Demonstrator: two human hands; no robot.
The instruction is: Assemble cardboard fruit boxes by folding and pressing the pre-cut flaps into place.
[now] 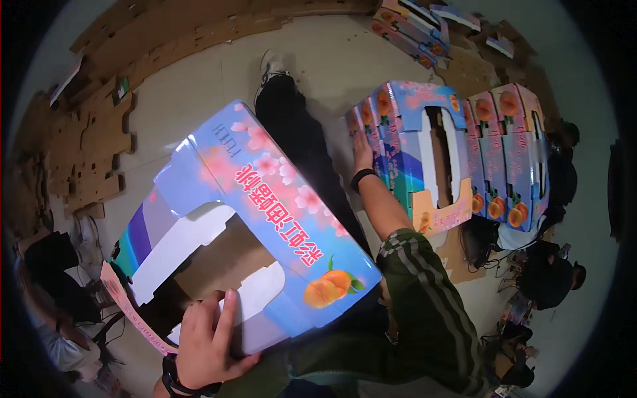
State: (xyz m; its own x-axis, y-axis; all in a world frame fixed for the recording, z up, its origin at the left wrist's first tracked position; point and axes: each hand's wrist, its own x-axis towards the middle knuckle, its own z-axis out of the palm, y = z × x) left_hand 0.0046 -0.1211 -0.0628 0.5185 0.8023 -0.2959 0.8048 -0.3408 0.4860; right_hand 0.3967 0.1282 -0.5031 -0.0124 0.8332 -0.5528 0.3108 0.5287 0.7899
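Observation:
A blue and pink cardboard fruit carton (292, 219), printed with blossoms and peaches, lies tilted in front of me on the left. Its face has a large cut-out window with white inner edges. My left hand (212, 338) grips the carton's lower rim beside the window, fingers bent over the white flap and thumb outside. To the right, my right hand (362, 158) rests flat, fingers stretched, against the left side of a row of similar cartons (411, 146). The fingertips of that hand are partly hard to make out.
More cartons (507, 159) stand close behind that row on the right, and another group (411, 33) stands at the far right. Flattened brown cardboard (86, 146) lies along the left and far floor. A person's leg (292, 126) stretches ahead; other people (551, 272) sit at right.

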